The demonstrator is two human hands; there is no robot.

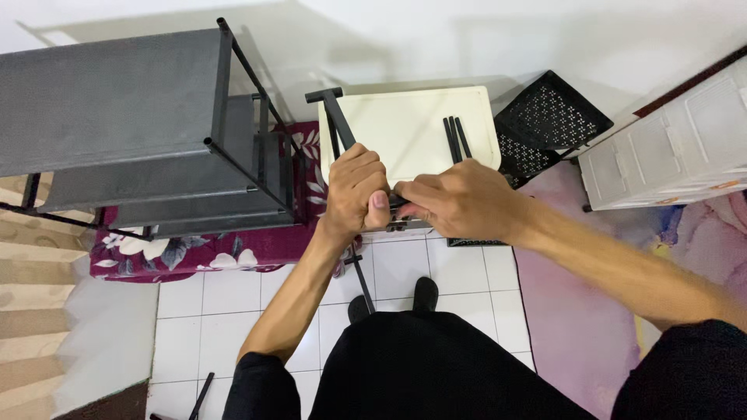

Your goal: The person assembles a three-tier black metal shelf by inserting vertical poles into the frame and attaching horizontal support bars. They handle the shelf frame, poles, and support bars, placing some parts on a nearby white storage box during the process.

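Left hand: gripping a black rod over the cream stool. Right hand: pinching a small fitting, hidden under the fingers, against the rod. Three spare rods are lying on the stool; grey rack is standing left of it. Seemingly a joining step, calling for steady alignment.

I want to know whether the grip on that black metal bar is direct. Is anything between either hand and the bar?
Nothing visible. The left hand is wrapped straight around the black metal bar, and the right hand presses in beside it at the same spot; its fingers hide exactly what they touch there.
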